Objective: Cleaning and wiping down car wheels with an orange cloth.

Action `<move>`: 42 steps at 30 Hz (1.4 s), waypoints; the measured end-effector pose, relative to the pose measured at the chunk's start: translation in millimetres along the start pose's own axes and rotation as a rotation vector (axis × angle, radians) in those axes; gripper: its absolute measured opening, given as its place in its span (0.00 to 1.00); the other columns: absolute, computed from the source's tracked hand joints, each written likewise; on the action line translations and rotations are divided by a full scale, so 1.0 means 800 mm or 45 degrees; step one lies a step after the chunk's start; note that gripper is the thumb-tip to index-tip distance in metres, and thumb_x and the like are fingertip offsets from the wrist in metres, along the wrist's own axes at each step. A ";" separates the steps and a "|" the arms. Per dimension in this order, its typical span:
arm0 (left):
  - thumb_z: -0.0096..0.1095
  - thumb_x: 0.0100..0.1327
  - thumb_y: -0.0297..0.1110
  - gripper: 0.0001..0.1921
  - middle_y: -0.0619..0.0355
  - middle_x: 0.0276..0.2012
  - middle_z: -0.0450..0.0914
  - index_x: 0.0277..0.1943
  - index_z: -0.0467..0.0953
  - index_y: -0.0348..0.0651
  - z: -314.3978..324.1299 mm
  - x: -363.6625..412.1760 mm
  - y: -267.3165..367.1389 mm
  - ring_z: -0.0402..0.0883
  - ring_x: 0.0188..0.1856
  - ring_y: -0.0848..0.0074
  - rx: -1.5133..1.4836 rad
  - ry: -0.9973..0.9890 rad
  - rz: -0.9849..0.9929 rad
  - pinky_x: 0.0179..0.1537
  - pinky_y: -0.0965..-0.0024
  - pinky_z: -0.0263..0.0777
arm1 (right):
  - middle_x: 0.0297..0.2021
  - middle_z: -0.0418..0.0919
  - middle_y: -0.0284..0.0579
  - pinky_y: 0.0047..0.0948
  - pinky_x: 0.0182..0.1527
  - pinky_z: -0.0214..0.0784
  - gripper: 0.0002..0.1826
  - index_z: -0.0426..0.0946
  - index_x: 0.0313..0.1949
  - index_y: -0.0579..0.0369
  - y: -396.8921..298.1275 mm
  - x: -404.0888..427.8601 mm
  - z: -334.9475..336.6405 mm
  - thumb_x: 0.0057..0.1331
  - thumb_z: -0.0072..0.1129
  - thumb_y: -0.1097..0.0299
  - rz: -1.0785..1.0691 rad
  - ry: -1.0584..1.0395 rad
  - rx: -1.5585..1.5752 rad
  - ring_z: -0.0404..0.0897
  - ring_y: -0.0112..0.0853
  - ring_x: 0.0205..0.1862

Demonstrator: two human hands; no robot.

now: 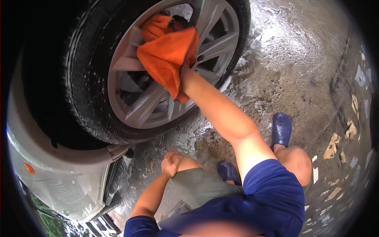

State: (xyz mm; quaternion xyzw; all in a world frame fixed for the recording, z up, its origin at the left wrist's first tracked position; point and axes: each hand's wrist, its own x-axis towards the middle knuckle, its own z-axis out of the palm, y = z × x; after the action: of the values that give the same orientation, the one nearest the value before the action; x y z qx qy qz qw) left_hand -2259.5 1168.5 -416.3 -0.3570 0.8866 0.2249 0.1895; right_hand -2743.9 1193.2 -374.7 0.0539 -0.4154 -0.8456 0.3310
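An orange microfibre cloth (165,56) with a dark edge covers most of my right hand (185,71), which presses it onto the spokes of a silver alloy wheel (142,109). Only the wrist and a little of that hand show. Part of the cloth bunches near an opening between spokes at the top of the rim. Around the rim runs a wet black tyre (91,80). My left hand (171,163) rests on my bent left knee, holding nothing, well apart from the wheel.
To the left is a light-coloured car body (59,177) with an orange side marker (29,169) and a dark wheel arch. My feet in blue clogs (281,127) stand on wet, rough concrete (275,80). Pale stone pieces (331,145) are set in the floor at right.
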 end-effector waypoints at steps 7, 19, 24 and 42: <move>0.68 0.69 0.46 0.21 0.47 0.61 0.85 0.57 0.86 0.43 0.011 0.042 0.022 0.81 0.65 0.49 -0.014 -0.086 0.185 0.68 0.55 0.73 | 0.45 0.82 0.59 0.48 0.40 0.81 0.22 0.81 0.50 0.63 -0.044 -0.054 0.103 0.77 0.56 0.53 -0.508 0.292 -1.062 0.84 0.53 0.40; 0.68 0.66 0.46 0.22 0.46 0.63 0.83 0.58 0.85 0.42 0.009 0.030 0.032 0.79 0.67 0.49 -0.066 -0.094 0.277 0.70 0.54 0.71 | 0.59 0.76 0.65 0.58 0.51 0.80 0.29 0.81 0.56 0.65 -0.059 0.044 0.100 0.59 0.72 0.59 -1.399 -0.041 -2.589 0.79 0.63 0.57; 0.67 0.67 0.47 0.23 0.46 0.62 0.84 0.58 0.85 0.43 -0.001 0.019 0.010 0.79 0.67 0.50 -0.050 -0.027 0.157 0.70 0.53 0.71 | 0.65 0.74 0.67 0.63 0.56 0.80 0.36 0.81 0.58 0.66 0.112 -0.055 0.056 0.51 0.78 0.61 -1.758 -0.351 -3.092 0.77 0.67 0.64; 0.65 0.69 0.49 0.23 0.47 0.61 0.84 0.59 0.84 0.43 -0.003 0.020 0.006 0.80 0.67 0.50 -0.076 -0.025 0.155 0.70 0.54 0.71 | 0.71 0.73 0.48 0.41 0.80 0.54 0.38 0.71 0.73 0.49 0.155 -0.202 -0.079 0.73 0.60 0.38 -0.656 -0.902 -2.940 0.71 0.40 0.72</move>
State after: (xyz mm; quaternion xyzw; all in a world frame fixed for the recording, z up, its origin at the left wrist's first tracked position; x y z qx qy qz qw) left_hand -2274.1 1161.4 -421.2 -0.3056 0.8976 0.2660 0.1735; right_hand -2531.4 1194.8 -353.9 -0.4216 0.5305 -0.7252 -0.1221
